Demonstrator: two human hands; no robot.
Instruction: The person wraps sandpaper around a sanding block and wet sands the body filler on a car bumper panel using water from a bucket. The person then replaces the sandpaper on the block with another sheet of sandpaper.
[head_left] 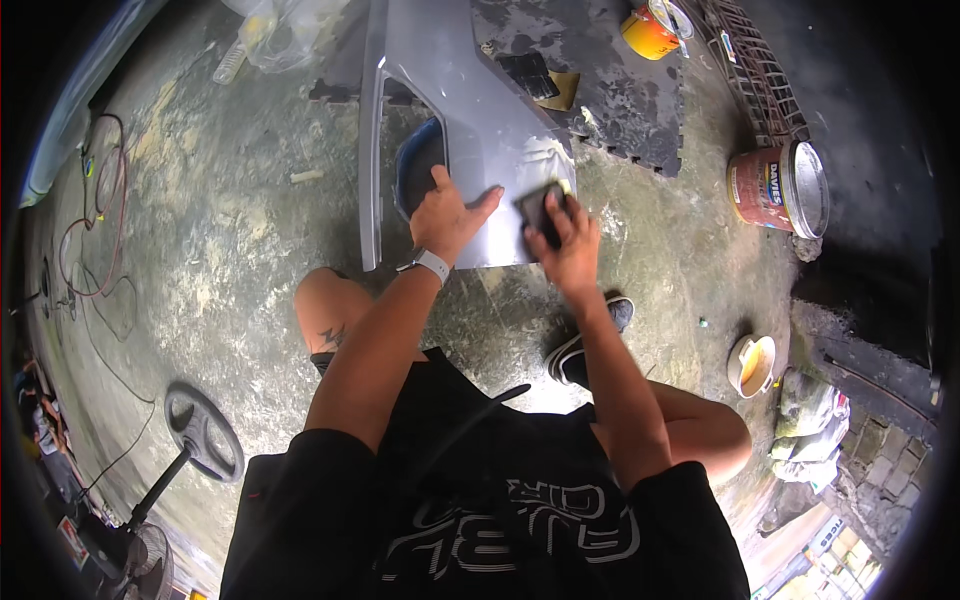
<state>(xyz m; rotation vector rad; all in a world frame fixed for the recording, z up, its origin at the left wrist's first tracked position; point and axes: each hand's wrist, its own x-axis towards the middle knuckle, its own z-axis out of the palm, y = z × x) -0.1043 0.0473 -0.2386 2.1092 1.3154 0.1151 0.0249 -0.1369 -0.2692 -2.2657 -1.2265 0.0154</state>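
A grey car body panel (490, 120) lies in front of me, with a window-like opening at its left. My left hand (447, 217) rests on the panel beside that opening, thumb and index finger spread apart; its other fingers are mostly hidden. My right hand (572, 245) presses a dark sanding block (537, 215) against the panel's near right corner, fingers bent over it. Just beyond the block, a pale, whitish patch (545, 160) covers part of the surface. Through the opening shows something blue-rimmed and dark.
Dark sheets and a brownish piece (563, 91) lie on a grey mat (625, 110). A yellow-orange can (652, 32) and a reddish bucket (765, 188) are at the right, with a small pale tub (750, 365) nearer. At the left are a round-based stand (203, 430) and hoses (122, 180).
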